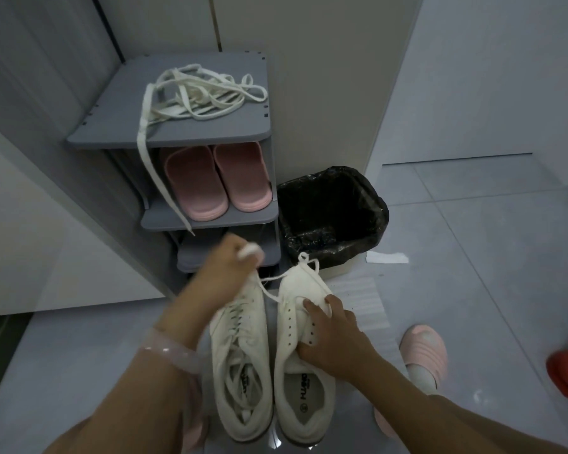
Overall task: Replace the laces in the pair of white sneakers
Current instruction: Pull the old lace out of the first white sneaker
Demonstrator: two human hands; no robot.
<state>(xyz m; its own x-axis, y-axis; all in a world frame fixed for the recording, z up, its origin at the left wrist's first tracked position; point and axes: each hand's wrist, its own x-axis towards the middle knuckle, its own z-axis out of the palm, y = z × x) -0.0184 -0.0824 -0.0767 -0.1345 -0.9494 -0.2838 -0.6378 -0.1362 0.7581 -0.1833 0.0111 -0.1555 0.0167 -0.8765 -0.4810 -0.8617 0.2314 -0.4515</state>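
Looking down, we see the pair of white sneakers side by side on the grey floor between the person's knees, long axes running away from us, heels nearest and toes toward the shoe rack (210, 132). The left sneaker (240, 362) still carries its lace through the eyelets. The right sneaker (304, 355) shows bare eyelets along most of its length, with only a short run of old lace (295, 268) left at the toe end.

The right hand (333, 335) grips that shoe across its upper, thumb and fingers curled over the eyelet rows; we judge this pins it so the pull does not drag it along. The left hand (233, 260), blurred, is closed round a white bundle that we take for the gathered lace, lifted above the toes.

On the rack's top shelf lies a loose heap of white laces (204, 93), one end hanging over the edge. Pink slippers (217, 181) sit on the shelf below, and a bin with a black liner (332, 217) stands just beside the rack.
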